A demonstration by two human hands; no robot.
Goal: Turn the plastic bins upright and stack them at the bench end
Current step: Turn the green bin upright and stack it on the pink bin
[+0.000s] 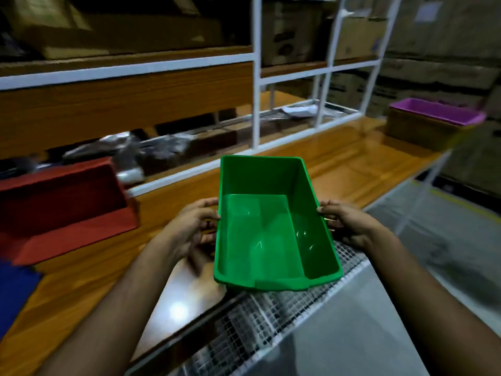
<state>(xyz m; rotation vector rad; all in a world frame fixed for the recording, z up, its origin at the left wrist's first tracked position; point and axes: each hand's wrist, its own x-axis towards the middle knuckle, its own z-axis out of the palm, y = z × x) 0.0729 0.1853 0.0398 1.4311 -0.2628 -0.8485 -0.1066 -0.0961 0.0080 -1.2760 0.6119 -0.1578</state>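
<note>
A green plastic bin (271,226) is upright with its opening facing up, held above the near edge of the wooden bench (352,164). My left hand (189,229) grips its left rim and my right hand (344,226) grips its right rim. A red bin (67,207) lies on its side on the bench at the left. A blue bin (13,291) shows only partly at the far left edge. At the far right end of the bench stands a stack of upright bins with a purple bin (436,112) on top.
A white metal rack (256,77) with cardboard boxes rises behind the bench. Dark wrapped bundles (151,150) lie under its lowest shelf. A wire mesh panel (271,308) runs along the bench's near edge, with grey floor to the right.
</note>
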